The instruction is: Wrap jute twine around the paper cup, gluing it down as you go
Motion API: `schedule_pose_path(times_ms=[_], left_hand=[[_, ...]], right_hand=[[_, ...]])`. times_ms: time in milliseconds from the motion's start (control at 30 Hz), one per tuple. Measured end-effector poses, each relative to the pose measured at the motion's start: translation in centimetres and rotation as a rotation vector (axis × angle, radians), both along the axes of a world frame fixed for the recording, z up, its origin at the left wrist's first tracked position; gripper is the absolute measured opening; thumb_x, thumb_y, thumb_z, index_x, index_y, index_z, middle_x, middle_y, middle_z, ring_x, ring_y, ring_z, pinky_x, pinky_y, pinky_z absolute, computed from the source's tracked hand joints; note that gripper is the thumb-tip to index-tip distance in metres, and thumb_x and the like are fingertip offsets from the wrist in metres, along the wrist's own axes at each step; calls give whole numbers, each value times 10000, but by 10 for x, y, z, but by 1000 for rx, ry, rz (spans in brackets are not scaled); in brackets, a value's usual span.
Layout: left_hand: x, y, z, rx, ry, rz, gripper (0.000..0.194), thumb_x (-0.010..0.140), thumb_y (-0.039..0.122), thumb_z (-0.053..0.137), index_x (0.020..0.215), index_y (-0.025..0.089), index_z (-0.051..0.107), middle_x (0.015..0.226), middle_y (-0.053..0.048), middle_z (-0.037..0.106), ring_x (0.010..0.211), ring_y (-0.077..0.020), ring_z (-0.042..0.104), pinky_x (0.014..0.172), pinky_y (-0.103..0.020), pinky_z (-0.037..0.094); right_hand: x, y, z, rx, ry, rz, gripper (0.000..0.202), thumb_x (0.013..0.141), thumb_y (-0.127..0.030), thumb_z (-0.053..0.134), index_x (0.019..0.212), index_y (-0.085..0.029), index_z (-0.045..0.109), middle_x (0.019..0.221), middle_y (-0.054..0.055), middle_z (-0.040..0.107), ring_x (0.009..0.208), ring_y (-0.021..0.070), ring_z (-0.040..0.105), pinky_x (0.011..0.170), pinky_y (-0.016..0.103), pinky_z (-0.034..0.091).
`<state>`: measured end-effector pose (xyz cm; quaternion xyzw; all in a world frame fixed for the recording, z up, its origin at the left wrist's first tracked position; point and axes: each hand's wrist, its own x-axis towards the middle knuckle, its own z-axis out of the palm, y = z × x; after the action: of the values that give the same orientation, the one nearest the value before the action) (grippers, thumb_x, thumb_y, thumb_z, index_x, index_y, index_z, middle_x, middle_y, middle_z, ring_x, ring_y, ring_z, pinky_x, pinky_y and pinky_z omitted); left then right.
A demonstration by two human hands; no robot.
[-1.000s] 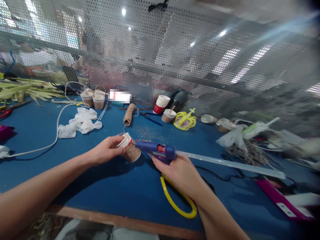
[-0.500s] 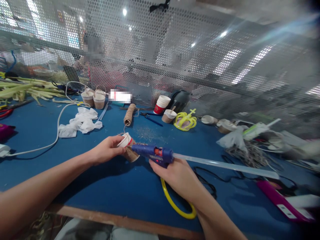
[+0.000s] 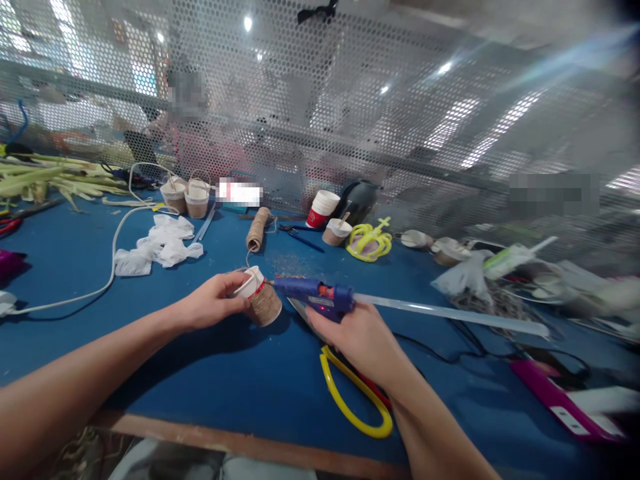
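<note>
My left hand (image 3: 223, 298) grips the rim of a paper cup (image 3: 264, 305), tilted, with brown twine wound round most of it and a red band near the rim. Twine runs from the cup up to a twine roll (image 3: 257, 230). A blue glue gun (image 3: 315, 293) with a long clear glue stick (image 3: 450, 315) is held in my right hand (image 3: 363, 337). Its nozzle is beside the cup near the red band; whether they touch I cannot tell. Scissors with yellow-lined handles (image 3: 353, 400) lie under my right hand.
Behind are twine-wrapped cups (image 3: 197, 200), white plastic (image 3: 163, 243), pliers (image 3: 303, 237), stacked paper cups (image 3: 323, 208) and a yellow crown-like piece (image 3: 369, 241). At the right lie a plastic bag (image 3: 465, 277) and a magenta power strip (image 3: 560, 403). A perforated metal screen (image 3: 280, 100) stands behind.
The glue gun and my right hand have moved right and slightly up, away from the cup's side, uncovering more of the twine and scissors. My left hand still holds the cup.
</note>
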<state>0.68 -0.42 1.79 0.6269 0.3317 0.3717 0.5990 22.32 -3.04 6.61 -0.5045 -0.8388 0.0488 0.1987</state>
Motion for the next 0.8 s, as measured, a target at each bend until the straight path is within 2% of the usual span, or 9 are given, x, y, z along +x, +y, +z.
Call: schedule_pose_path(times_ms=[200,400,567,800], left_hand=[[0,0,-1,16,12,-6,215,673,165,574,876,95,586,862,-33,569,821,-159,534,778,-268,422],[0,0,-1,24,6,-11,201,678,176,580,864,102,585,852,-35,575,803,-158,537,759,-268,431],[0,0,1,49,21,-24,221,675,180,572,882,104,585,864,-37,576,828,-165,529,766,-267,422],[-1,0,2,41,31,0,203,660,193,583,841,102,586,843,-38,576,795,-165,529,740,-267,426]], right_hand=[[-1,-6,7,-25,-20,55,197,709,-200,461,744,-169,652,626,40,640,590,179,585,603,288,465],[-2,-4,10,18,-70,35,224,733,-182,436,748,-160,659,664,59,656,632,190,600,632,293,472],[-1,-6,8,-36,-12,35,217,735,-199,444,715,-174,659,606,32,643,577,169,585,582,264,469],[-3,-6,6,-100,128,-83,193,738,-244,452,627,-167,590,586,24,623,565,162,567,599,264,455]])
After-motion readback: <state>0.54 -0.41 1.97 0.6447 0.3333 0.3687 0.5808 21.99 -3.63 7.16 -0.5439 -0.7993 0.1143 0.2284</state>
